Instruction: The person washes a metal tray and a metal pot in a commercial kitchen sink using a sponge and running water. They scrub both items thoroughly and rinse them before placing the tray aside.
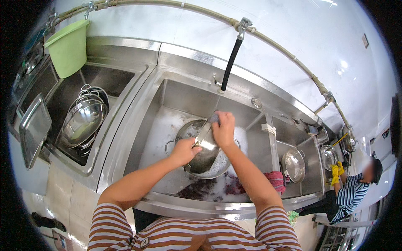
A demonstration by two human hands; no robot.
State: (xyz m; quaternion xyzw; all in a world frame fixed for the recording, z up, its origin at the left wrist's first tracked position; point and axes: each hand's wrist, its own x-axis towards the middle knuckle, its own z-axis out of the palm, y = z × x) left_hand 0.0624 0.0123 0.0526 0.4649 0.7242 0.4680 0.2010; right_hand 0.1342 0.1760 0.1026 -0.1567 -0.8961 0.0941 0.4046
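Observation:
Over the soapy sink [150,138], a shiny metal pan [208,144] is tilted up on its side. My left hand [184,151] is closed on its near left edge, thumb on the metal. At its upper rim, my right hand [224,129] presses a grey scouring pad [215,118], mostly hidden by the fingers. Directly below sits a larger two-handled metal pot [217,169] with suds in it. A wet red cloth [275,180] hangs over the sink's near right part, and dark fabric lies in the foamy water close to me.
A black hose [231,65] comes down from the wall pipe behind the sink. In the left basin, several metal pans [85,119] lie stacked beside a green bucket [69,48] and a metal tray [35,130]. Rightward, another pan [294,165] stands near a co-worker in yellow gloves [336,173].

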